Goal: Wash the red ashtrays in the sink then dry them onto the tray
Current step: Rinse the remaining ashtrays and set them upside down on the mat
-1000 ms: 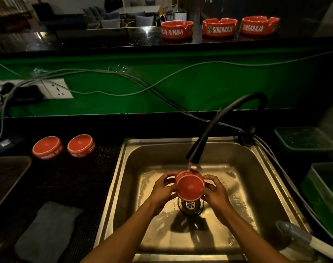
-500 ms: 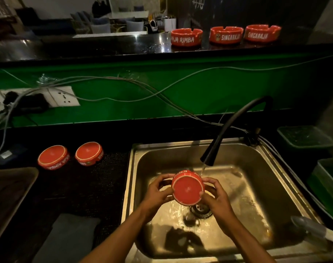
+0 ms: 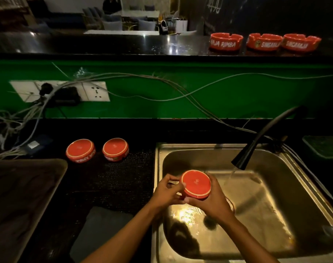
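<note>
I hold a red ashtray (image 3: 196,184) upside down over the left part of the steel sink (image 3: 256,215). My left hand (image 3: 166,192) grips its left side and my right hand (image 3: 213,202) cups its right side and underside. Water runs from the black tap (image 3: 256,141) to the right of the ashtray, not onto it. Two more red ashtrays (image 3: 80,150) (image 3: 115,149) lie upside down on the dark mat left of the sink. Three red ashtrays (image 3: 226,41) (image 3: 263,41) (image 3: 301,42) stand upright on the raised bar counter. A dark tray (image 3: 28,186) lies at the far left.
A grey cloth (image 3: 99,230) lies in front of the mat. Cables (image 3: 161,92) and a wall socket (image 3: 61,91) run along the green wall. A green tub (image 3: 325,147) stands right of the tap.
Both hands have carried the ashtray left, out from under the running water, towards the sink's left edge. My view has swung left as well.
</note>
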